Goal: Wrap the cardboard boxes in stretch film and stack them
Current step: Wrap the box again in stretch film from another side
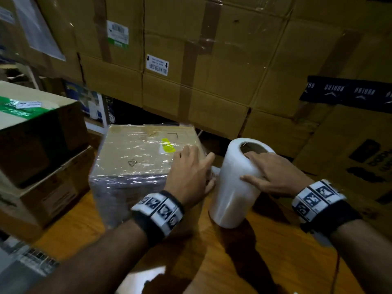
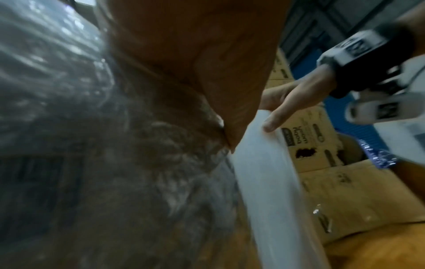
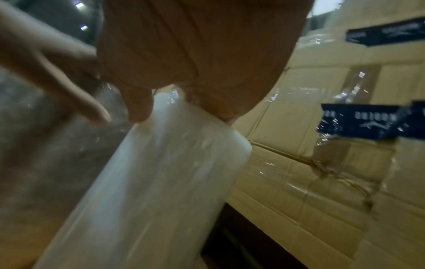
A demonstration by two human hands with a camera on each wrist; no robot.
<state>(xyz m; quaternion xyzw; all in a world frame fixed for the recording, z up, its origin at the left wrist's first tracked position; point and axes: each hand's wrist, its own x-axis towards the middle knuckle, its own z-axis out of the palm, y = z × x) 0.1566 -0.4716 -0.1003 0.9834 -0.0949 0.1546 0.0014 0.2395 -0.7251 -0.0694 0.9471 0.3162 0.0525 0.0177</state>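
A cardboard box (image 1: pixel 140 162) wrapped in shiny stretch film stands on the wooden table (image 1: pixel 80 232). My left hand (image 1: pixel 197 158) lies over its top right corner with fingers spread, pressing on the film. Just right of it, a white roll of stretch film (image 1: pixel 233 187) stands upright on the table. My right hand (image 1: pixel 252 166) grips the roll's top, fingers hooked into the core and thumb on the outside. A short span of film (image 1: pixel 214 172) runs from roll to box. The left wrist view shows the wrapped box (image 2: pixel 69 127) and the roll (image 2: pixel 264 182); the right wrist view shows the roll (image 3: pixel 161 182).
A wall of large taped cartons (image 1: pixel 212 71) stands close behind the table. Stacked boxes (image 1: pixel 42 149) sit at the left, one with green tape on top. More cartons (image 1: pixel 350 158) with dark printed tape stand to the right.
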